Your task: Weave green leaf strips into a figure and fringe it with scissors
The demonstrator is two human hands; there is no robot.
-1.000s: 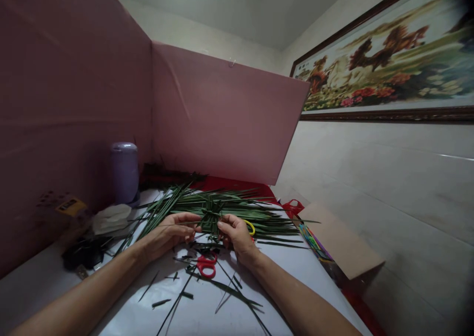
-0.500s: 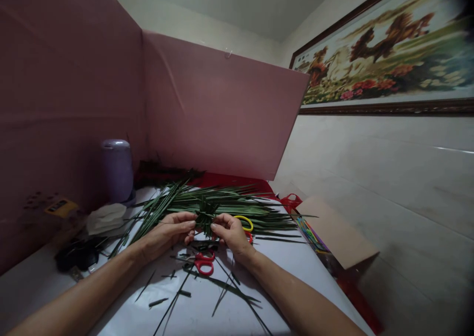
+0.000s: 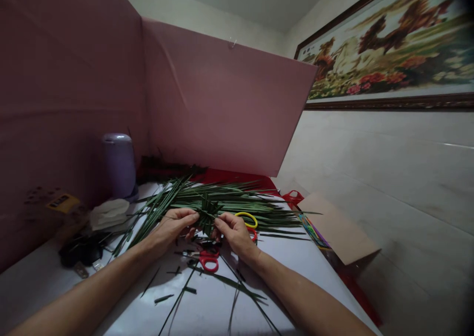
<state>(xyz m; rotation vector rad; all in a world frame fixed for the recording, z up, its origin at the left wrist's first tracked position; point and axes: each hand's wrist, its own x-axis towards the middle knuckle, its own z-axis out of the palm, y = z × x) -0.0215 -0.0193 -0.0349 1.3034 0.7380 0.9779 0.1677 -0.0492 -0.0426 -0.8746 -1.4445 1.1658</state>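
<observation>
Green leaf piece (image 3: 206,222), a bunched form of dark strips, is at the lower centre of the frame, raised above the white counter (image 3: 207,314) between my hands. I find my left hand (image 3: 175,227) pinching its left side between thumb and fingers; my right hand (image 3: 233,233) pinches its right side in the same narrow manner. Directly below lie red-handled scissors (image 3: 209,263), partly among dark leaf scraps. I note yellow and red handles (image 3: 247,215) just beside my right hand, partly hidden by it. Behind, across the middle of the frame, lies a pile of long green leaves (image 3: 244,205). At left I record a purple container (image 3: 120,166), standing upright, a crumpled white item (image 3: 110,215) and a black object (image 3: 79,251) whose kind I cannot tell.
</observation>
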